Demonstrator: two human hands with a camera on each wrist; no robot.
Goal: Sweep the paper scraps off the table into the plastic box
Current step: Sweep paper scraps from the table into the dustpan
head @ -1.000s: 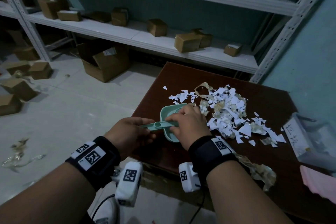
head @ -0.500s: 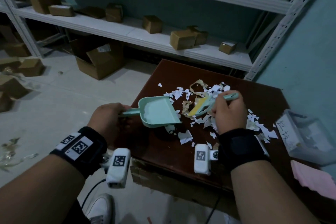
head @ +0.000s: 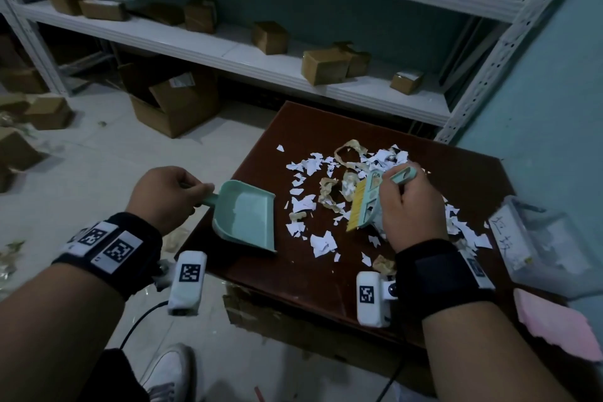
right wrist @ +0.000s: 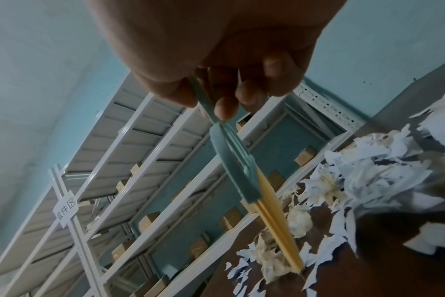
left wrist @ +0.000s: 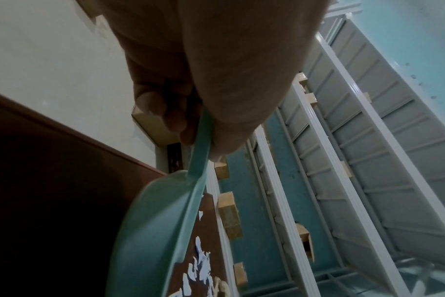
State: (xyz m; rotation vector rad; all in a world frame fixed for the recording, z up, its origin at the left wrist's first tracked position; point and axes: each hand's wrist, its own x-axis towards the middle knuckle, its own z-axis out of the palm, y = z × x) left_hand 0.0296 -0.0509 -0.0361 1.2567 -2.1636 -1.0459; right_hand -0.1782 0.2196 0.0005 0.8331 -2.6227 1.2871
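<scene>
White and tan paper scraps (head: 321, 202) (right wrist: 363, 176) lie scattered over the dark brown table (head: 326, 274). My left hand (head: 169, 196) (left wrist: 191, 112) grips the handle of a mint-green dustpan (head: 246, 214) (left wrist: 155, 231), whose mouth faces right toward the scraps. Right of it, my right hand (head: 411, 209) (right wrist: 224, 88) holds the handle of a small mint brush (head: 370, 202) (right wrist: 231, 160). Its yellow bristles (right wrist: 280, 231) point down-left at the scraps. The clear plastic box (head: 548, 245) stands at the table's right edge, with handwriting on its side.
A pink sheet (head: 561, 320) lies at the table's near right corner. White metal shelving (head: 261, 55) with small cardboard boxes stands behind the table. An open carton (head: 173, 101) and other boxes sit on the floor at left. A teal wall (head: 554, 91) borders the right.
A second ago both hands were together at the dustpan and brush. They have separated: the left drew the dustpan left, the right carried the brush right over the scraps.
</scene>
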